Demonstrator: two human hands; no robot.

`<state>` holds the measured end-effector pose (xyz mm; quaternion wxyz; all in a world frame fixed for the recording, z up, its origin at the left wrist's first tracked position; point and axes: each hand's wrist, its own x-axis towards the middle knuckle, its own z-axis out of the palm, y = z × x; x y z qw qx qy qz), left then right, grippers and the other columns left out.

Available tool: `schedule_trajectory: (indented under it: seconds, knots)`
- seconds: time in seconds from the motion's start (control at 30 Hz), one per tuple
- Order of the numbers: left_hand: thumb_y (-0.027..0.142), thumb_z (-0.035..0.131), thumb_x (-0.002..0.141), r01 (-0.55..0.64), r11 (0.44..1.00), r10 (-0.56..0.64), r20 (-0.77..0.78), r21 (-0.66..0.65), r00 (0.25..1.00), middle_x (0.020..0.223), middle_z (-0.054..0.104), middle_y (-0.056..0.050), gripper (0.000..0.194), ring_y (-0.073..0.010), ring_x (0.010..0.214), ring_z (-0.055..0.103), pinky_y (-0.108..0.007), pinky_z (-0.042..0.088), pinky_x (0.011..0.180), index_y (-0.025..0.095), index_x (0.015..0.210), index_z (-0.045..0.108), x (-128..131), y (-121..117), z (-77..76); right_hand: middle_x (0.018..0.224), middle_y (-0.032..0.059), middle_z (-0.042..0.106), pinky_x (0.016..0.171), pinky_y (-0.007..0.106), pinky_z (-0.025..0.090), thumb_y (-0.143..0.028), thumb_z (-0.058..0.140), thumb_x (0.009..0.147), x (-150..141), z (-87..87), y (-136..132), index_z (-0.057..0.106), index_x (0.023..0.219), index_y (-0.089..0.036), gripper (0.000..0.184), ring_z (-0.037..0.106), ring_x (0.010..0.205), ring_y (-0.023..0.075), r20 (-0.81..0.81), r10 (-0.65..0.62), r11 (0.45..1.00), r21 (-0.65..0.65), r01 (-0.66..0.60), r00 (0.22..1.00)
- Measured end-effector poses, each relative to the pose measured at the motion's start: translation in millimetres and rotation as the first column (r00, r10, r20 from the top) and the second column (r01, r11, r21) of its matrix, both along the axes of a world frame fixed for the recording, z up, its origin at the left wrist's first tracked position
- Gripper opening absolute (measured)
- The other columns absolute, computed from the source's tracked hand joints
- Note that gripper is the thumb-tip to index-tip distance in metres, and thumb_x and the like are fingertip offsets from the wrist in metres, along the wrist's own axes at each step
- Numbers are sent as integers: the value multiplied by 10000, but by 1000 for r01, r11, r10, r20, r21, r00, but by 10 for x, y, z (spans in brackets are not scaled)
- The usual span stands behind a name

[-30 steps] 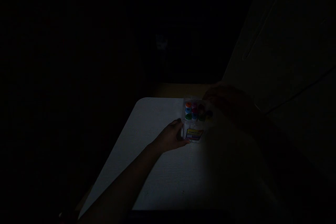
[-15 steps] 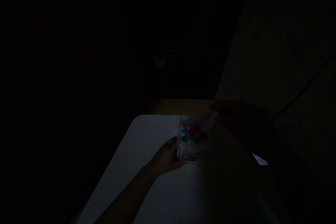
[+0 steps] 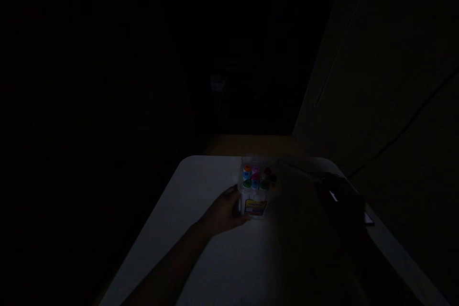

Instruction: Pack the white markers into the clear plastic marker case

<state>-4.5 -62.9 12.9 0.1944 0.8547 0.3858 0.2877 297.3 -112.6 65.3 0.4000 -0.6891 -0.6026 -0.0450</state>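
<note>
A big, dim, greenish-brown wall (image 3: 380, 100) goes up on the right, and a thin black cord (image 3: 405, 131) runs across it. Below is a white table with round corners (image 3: 193, 196), with a strip of brown wood (image 3: 247, 142) past its far edge. The person's right hand (image 3: 340, 193) is over the right side of the table, apart from the box. The left hand (image 3: 222, 213) is curled around the left side of a clear plastic box (image 3: 253, 196), holding it upright near the far edge of the table. The box has a yellow and dark label (image 3: 255, 207) on its front. Near the right hand is a small, flat, bright thing (image 3: 368, 219). Smallest are the round, bright marker caps (image 3: 255, 177): orange, pink, blue, green and red.

I think the work is partway along: a bunch of markers stands in the box, and their tops show. I can't tell how many are left to handle.

The right hand is so dark that I can't tell if it is wide or pinching. A thin, pale streak (image 3: 297, 169) by it is too blurry to name. Shadow hides the box's right side, and both arms are cut off
</note>
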Motion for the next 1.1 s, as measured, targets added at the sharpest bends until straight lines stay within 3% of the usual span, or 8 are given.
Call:
schedule_trajectory:
  seconds: [0.1,0.23,0.47,0.63,1.1]
  knots:
    - [329,705,664,3,1000,-3,-8,3,1000,1088,589,-98,461,-261,1012,572,-399,496,857,193,1065,521,-21,15,-38,997,123,683,825,435,496,-376,451,784,-48,-354,103,646,980,-178,341,627,928,276,-14,-41,998,-39,41,999]
    - [369,692,682,1,1000,0,-24,3,1000,1050,597,-97,435,-261,986,577,-397,497,837,180,1037,526,-35,34,-58,1048,101,675,849,376,501,-339,410,827,-64,-545,196,635,1076,-209,360,624,978,237,-45,-12,993,-116,7,999]
    - [385,679,695,35,999,-35,-23,-6,999,1066,598,-94,458,-252,988,577,-378,494,847,182,1073,519,-5,41,-2,1159,113,629,863,359,492,-318,357,866,-36,-557,238,569,1218,-174,435,614,1010,223,-59,24,969,-244,-38,998]
    - [397,695,673,14,1000,-14,-28,5,1000,1051,598,-112,489,-265,978,578,-396,492,844,163,1067,525,9,39,20,1110,137,642,798,348,505,-320,390,857,-18,-554,257,540,1243,-150,447,631,944,235,-49,32,955,-293,-45,998]
    - [436,674,675,13,1000,-14,-21,-23,1000,1049,598,-122,477,-281,986,575,-427,495,847,151,1031,535,23,39,47,1090,120,656,800,351,507,-288,402,849,16,-558,283,523,1274,-166,458,645,910,230,-7,46,924,-381,-45,999]
